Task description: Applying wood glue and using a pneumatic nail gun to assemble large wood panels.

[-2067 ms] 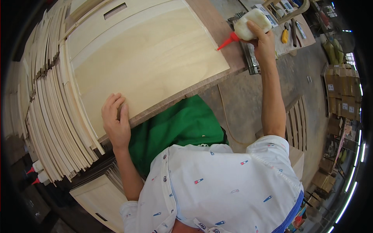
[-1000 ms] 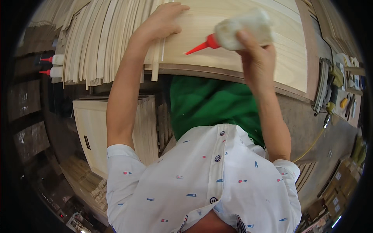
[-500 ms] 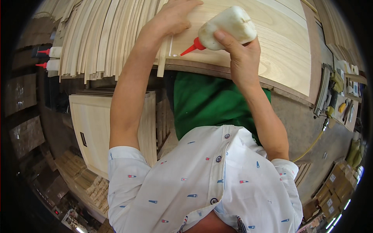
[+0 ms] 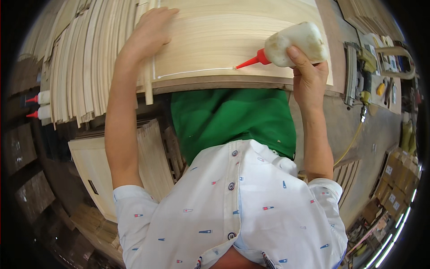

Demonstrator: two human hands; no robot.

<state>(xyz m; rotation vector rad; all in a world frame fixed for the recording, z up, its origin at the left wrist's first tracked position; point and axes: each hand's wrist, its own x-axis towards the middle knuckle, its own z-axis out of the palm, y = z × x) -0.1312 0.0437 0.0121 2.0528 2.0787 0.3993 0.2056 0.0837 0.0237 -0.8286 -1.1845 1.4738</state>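
Observation:
My right hand (image 4: 310, 74) is wrapped round a white glue bottle (image 4: 293, 44) with a red pointed nozzle, tilted so the tip points left and slightly down. The tip meets the light wooden panel (image 4: 215, 31) near its front edge, at the end of a thin white glue line (image 4: 192, 71). Another white line runs up the panel's left side, partly behind my left hand (image 4: 150, 33). That hand lies over the panel's left edge, fingers stretched out and holding nothing visible. Under its wrist, a narrow wooden strip (image 4: 148, 87) sticks out past the front edge.
Many thin wooden strips (image 4: 85, 58) lie stacked to the left. Two more red-tipped bottles (image 4: 43, 111) stand beyond them. Below left leans a stack of panels (image 4: 96, 170). On the right are a nail-gun-like tool (image 4: 367, 67) and a yellow hose (image 4: 351, 148).
The glue bottle in my right hand has moved right along the panel's front edge, and a white glue line now trails behind its tip. My left hand stays by the left edge.

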